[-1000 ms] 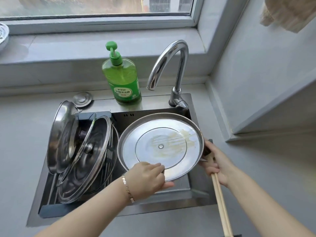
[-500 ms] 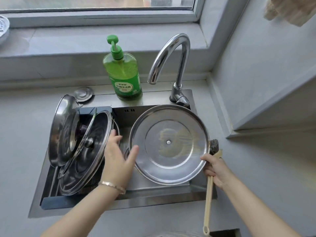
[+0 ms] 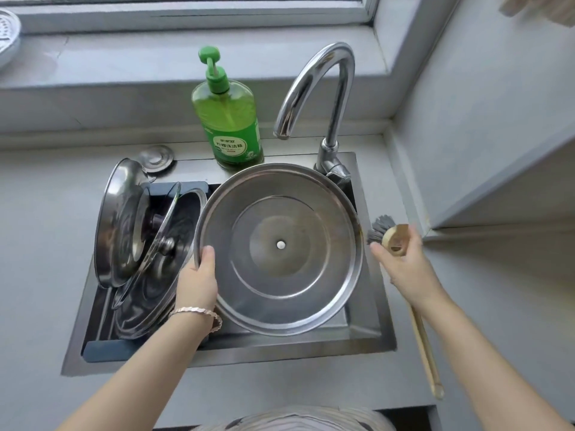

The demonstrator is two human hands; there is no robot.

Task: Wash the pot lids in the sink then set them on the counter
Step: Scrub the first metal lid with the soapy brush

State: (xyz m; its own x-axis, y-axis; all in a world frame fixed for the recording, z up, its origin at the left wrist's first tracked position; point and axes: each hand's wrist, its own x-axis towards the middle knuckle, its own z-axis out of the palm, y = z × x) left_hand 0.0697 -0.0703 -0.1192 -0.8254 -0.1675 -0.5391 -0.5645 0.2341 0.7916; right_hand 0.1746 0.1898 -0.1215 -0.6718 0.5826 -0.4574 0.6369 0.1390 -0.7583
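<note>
While my left hand (image 3: 199, 281) grips the big lid (image 3: 280, 247) by its left rim, tilted over the sink (image 3: 236, 353), right half, my right hand (image 3: 404, 269) holds the brush (image 3: 395, 241) just beside its right edge. Rest of the job: the other lids (image 3: 124, 225) lean at the sink's left edge, none on the counter (image 3: 46, 275). Early, I'd say.

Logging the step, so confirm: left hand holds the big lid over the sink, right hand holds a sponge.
One error: the head view shows the right hand holding a wooden-handled brush, not a sponge. The left hand does hold the big lid over the sink.
</note>
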